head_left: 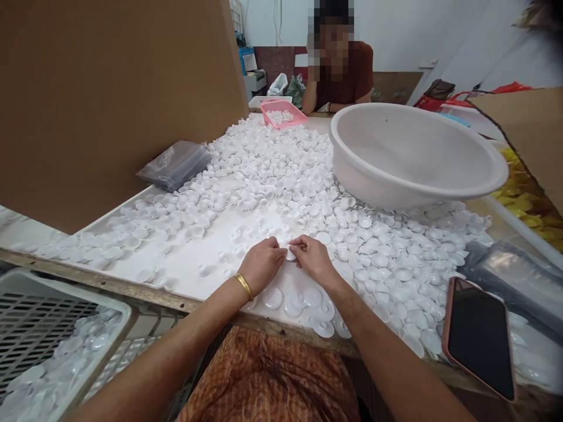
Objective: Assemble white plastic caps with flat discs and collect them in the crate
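My left hand [263,262] and my right hand [313,258] meet over the white table [185,258], thumbs and fingertips pinched. Between the fingertips shows a small white plastic dish [291,254], partly covered by the fingers of both hands. Below the hands, several flat white saucer-like pieces [322,326] lie near the table's front edge. A broad heap of small white plastic cups and dishes [281,158] spreads behind the hands and to their right.
A large white basin [417,158] rests on the heap. On the right edge lies a phone [479,337]; plastic bags [176,165] lie by a big cardboard box [118,99]. A crate of white pieces [118,319] stands lower left. Across the table, behind a pink tray [292,122], sits a person [356,76].
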Demonstrator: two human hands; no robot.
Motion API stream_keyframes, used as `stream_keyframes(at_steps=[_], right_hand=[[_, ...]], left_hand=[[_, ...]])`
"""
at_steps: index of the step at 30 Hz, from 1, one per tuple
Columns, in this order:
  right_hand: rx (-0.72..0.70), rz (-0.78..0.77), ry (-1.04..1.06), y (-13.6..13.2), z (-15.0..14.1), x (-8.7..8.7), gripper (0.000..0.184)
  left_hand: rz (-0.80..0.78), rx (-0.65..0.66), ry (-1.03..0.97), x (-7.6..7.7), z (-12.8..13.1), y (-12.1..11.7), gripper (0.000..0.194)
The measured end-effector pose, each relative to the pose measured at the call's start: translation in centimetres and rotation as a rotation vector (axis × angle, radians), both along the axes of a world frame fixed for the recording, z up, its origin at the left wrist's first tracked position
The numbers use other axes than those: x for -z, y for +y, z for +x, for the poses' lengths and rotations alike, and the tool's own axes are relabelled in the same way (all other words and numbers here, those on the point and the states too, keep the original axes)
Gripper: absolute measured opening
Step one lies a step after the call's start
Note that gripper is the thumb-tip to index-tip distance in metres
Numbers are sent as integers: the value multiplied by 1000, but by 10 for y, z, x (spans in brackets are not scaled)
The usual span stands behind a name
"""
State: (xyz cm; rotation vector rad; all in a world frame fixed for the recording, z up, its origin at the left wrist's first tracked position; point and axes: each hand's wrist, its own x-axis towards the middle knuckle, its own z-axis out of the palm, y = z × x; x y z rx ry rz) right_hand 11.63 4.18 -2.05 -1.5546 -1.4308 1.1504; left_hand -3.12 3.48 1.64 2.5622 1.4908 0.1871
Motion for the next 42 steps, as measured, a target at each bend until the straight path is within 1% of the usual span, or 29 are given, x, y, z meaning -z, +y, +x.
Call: stream_keyframes(at_steps=[4, 7, 11, 14, 17, 20, 23, 24, 25, 28, 29, 31, 33, 35, 37, 39, 42], right_hand=[[6, -15, 14, 0, 2, -2, 6], [8, -37, 21, -1, 3, -2, 2], [25, -80, 33, -1, 4, 0, 3], [34, -115, 29, 1, 4, 2, 4], [11, -97, -70, 4, 3, 1, 4], [-8, -45, -189, 4, 2, -5, 5], [-27, 6, -265, -4, 3, -12, 6], [-39, 26, -285, -10, 6, -15, 6], [-52, 52, -307, -17, 10, -18, 10], [-111, 155, -395, -49, 28, -25, 32], [-151, 187, -433, -60, 33, -27, 34], [-266, 227, -525, -79, 41, -30, 31], [-366, 242, -643, -90, 42, -32, 24], [-400, 241, -752, -93, 40, -33, 15], [-407, 238, -813, -91, 36, -34, 10], [-428, 248, -840, -87, 35, -37, 10], [-452, 253, -858, -81, 36, -41, 13]], left_hand=[[97, 161, 175, 1, 4, -4, 21], [158, 283, 256, 0, 10, -6, 19], [147, 386, 309, -1, 14, -5, 19], [120, 429, 332, 0, 14, -2, 20], [141, 435, 319, 5, 15, -1, 22], [177, 394, 300, 9, 15, -4, 23], [179, 343, 285, 6, 12, -12, 21], [182, 331, 283, 2, 9, -17, 21], [187, 320, 283, -2, 6, -22, 21], [202, 240, 276, -16, -1, -44, 21], [201, 217, 263, -20, 0, -51, 20], [181, 223, 223, -22, 8, -65, 16], [154, 286, 202, -16, 22, -74, 13], [122, 342, 220, -5, 35, -77, 9], [106, 361, 241, 6, 43, -75, 9], [120, 369, 234, 12, 43, -72, 9], [163, 365, 199, 12, 37, -71, 9]])
